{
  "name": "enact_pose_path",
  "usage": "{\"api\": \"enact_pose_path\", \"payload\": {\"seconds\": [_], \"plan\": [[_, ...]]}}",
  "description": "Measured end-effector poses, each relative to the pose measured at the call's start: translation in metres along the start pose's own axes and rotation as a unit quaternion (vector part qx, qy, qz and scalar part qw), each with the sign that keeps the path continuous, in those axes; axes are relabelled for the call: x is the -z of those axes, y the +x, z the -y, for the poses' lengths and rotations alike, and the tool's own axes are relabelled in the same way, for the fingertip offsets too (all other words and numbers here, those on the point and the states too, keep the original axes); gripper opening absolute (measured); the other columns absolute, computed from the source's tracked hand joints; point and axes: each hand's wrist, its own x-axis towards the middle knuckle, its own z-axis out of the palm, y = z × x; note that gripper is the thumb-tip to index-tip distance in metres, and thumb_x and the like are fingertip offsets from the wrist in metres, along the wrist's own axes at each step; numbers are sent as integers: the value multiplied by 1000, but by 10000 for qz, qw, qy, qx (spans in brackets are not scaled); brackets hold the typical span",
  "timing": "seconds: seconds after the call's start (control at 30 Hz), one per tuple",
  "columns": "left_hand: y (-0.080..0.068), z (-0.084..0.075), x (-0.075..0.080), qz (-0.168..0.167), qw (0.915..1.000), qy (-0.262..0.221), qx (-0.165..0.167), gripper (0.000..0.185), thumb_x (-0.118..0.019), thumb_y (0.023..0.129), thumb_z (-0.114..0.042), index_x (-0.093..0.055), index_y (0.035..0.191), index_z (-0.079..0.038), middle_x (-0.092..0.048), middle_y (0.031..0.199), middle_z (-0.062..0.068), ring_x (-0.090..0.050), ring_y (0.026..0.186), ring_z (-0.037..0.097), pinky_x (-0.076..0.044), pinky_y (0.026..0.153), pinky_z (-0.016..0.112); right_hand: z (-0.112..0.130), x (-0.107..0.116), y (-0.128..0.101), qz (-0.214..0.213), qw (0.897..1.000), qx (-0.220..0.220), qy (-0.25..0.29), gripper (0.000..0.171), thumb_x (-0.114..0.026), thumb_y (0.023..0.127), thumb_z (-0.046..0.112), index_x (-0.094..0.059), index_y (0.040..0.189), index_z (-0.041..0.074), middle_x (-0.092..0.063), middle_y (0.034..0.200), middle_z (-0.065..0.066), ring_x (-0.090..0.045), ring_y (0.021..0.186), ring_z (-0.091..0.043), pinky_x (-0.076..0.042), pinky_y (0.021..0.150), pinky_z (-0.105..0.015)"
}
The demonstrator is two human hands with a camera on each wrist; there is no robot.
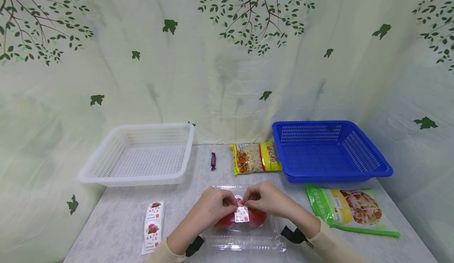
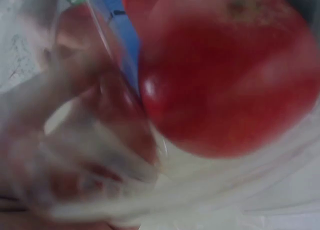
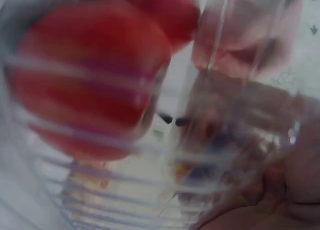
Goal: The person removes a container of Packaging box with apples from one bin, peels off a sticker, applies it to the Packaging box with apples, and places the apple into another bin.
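A clear plastic box (image 1: 244,244) with round red fruits (image 1: 222,221) inside lies in front of me on the grey table. Over its lid, a white sticker label (image 1: 242,215) with a red fruit picture hangs between my hands. The left hand (image 1: 217,203) pinches the label's upper left edge between thumb and fingers. At the upper right edge my right hand (image 1: 268,198) pinches it too. Both wrist views look through the clear plastic: one large red fruit (image 2: 225,85) fills much of the left one, and another red fruit (image 3: 90,85) shows blurred in the right one.
Left of the box lies a strip of labels (image 1: 153,228). Behind stand a white basket (image 1: 149,180) at left and a blue basket (image 1: 337,177) at right. Between them are a purple-wrapped candy (image 1: 213,162) and a yellow food packet (image 1: 253,158). A green pouch (image 1: 354,210) lies at right.
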Motion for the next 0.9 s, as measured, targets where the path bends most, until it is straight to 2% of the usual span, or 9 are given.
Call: {"api": "enact_pose_path", "payload": {"seconds": [0.2, 0.43, 0.9], "plan": [[3, -2, -1, -13, 9999, -9, 122, 10, -81, 86, -4, -79, 80, -12, -73, 71, -5, -55, 64, -4, -49, 61, 18, -2, 4, 4, -18, 9997, 103, -208, 8, -77, 92, 8, -79, 90, 16, -77, 83, 8, -58, 73, 4, -50, 67, -19], [4, -2, -2, -150, 9998, 77, 79, 11, -80, 85, -2, -79, 80, -12, -73, 71, -4, -57, 64, -2, -49, 60, 18, -1, 3, 3, -122, 9992, 182, -332, 9, -77, 91, 6, -79, 90, 15, -78, 83, 8, -59, 73, 5, -52, 68, -19], [4, -1, -4, -189, 9996, 97, 167, 9, -82, 84, -4, -79, 80, -12, -72, 70, -4, -55, 64, -4, -48, 60, 17, 1, -1, 3, -268, 9979, 204, -556, 10, -77, 88, 3, -78, 88, 13, -74, 77, 8, -57, 69, 7, -53, 64, -18]]}}
